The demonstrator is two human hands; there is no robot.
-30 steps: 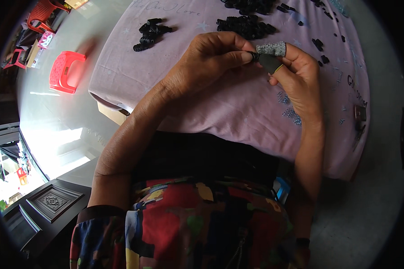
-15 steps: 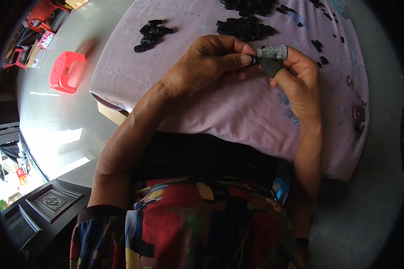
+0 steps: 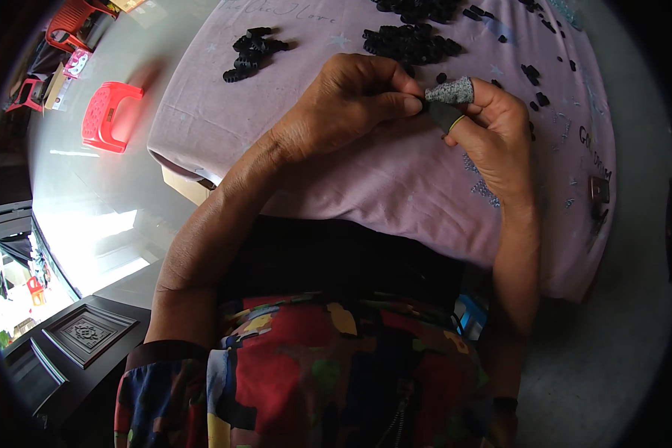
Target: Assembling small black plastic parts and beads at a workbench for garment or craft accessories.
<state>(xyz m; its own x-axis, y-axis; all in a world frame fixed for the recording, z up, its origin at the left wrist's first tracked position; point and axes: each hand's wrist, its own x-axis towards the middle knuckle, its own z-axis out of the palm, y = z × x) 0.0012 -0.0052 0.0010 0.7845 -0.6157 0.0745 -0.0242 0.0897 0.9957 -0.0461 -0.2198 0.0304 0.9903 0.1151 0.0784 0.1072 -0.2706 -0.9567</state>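
Observation:
Over the cloth-covered table, my left hand [image 3: 351,101] and my right hand [image 3: 496,134] meet fingertip to fingertip. My left thumb and forefinger pinch a small black piece [image 3: 425,104], mostly hidden by the fingers. On my right forefinger sits a grey knitted finger cover [image 3: 451,91], and the thumb wears a dark finger cover [image 3: 445,116] with a yellow edge. These covered tips press together at the other side of the black piece. Just beyond my hands lies a pile of ribbed black pieces [image 3: 411,46]. A smaller group of black pieces [image 3: 251,56] rests to the left.
The pink cloth [image 3: 336,179] covers the table in front of me. Several loose black pieces [image 3: 530,75] are scattered at the far right, and a small dark flat object [image 3: 599,189] lies near the right edge. A red plastic stool [image 3: 112,118] stands on the floor at left.
My right fingertips have closed in toward my left ones, and the black piece between them shows less than before. Both hands stay in nearly the same place.

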